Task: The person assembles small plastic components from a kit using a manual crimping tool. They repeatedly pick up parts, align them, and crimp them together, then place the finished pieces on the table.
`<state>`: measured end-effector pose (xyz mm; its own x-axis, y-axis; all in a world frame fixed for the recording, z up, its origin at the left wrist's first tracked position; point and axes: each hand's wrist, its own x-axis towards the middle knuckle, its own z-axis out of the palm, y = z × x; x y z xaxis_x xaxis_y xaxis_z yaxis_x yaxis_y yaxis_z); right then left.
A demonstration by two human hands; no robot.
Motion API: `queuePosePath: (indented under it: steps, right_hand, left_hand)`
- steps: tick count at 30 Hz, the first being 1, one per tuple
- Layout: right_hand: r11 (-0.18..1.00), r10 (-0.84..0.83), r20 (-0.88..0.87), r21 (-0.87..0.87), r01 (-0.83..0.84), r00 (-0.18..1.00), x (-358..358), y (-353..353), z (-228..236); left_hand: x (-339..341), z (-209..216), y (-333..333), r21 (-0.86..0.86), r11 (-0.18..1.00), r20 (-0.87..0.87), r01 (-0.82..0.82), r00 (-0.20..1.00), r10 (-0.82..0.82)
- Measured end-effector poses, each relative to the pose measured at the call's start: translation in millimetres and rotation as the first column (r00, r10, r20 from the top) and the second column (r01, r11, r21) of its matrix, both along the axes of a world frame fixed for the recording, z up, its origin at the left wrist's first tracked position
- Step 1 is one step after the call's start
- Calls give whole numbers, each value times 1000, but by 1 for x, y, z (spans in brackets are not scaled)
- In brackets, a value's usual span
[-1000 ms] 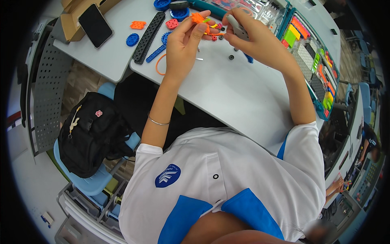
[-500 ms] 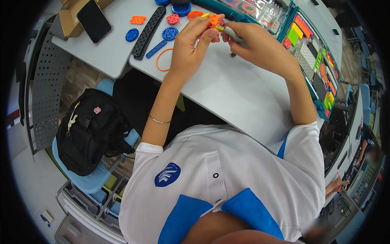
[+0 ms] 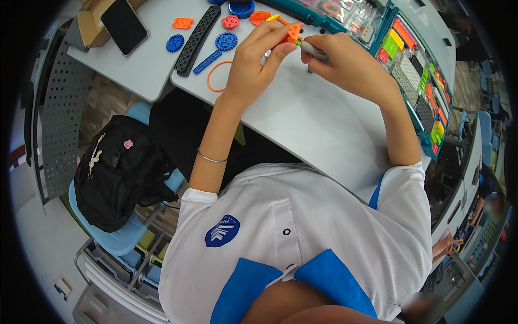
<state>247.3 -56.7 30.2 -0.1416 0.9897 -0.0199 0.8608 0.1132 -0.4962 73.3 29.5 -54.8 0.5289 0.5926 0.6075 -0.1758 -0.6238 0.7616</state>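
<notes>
My left hand (image 3: pixel 252 67) pinches a small orange plastic building piece (image 3: pixel 294 32) between thumb and fingers, above the far side of the table. My right hand (image 3: pixel 353 67) is closed round a light grey tool (image 3: pixel 315 51) with a rounded body, mostly hidden by my fingers. The tool's tip meets the orange piece, where a bit of green shows; I cannot tell whether the two are joined. Left of my left hand lie a blue gear (image 3: pixel 226 41), a blue beam (image 3: pixel 208 62), a pinkish-red block (image 3: pixel 230 21) and an orange rubber band (image 3: pixel 210 78).
A long black perforated beam (image 3: pixel 197 40), another blue gear (image 3: pixel 175 43) and an orange plate (image 3: pixel 183 23) lie farther left. A phone (image 3: pixel 124 27) leans by a cardboard box (image 3: pixel 90 27). The open teal parts case (image 3: pixel 431 144) stands right. A black backpack (image 3: pixel 121 173) rests on a chair.
The orange piece has tilted and shifted slightly right in my left hand. My right hand has moved a little with the grey tool, which stays against the piece.
</notes>
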Motion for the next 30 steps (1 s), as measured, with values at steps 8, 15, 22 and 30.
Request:
queuePosePath:
  steps: [8, 15, 22, 30]
  right_hand:
    - [996, 3, -57, -87, -7, 998, -2, 1, 6]
    - [991, -50, -172, -132, 27, 984, -7, 3, -1]
    - [946, -101, -242, -324, 18, 965, -14, 4, 13]
    - [945, -81, -302, -328, -23, 950, -16, 3, 15]
  left_hand:
    - [3, 2, -5, 30, 999, 0, 19, 1000, -19]
    - [6, 1, -11, -50, 998, 40, 45, 998, -43]
    - [5, 0, -12, 57, 998, 27, -37, 999, 36]
    - [1, 7, -11, -32, 998, 81, 50, 996, -47]
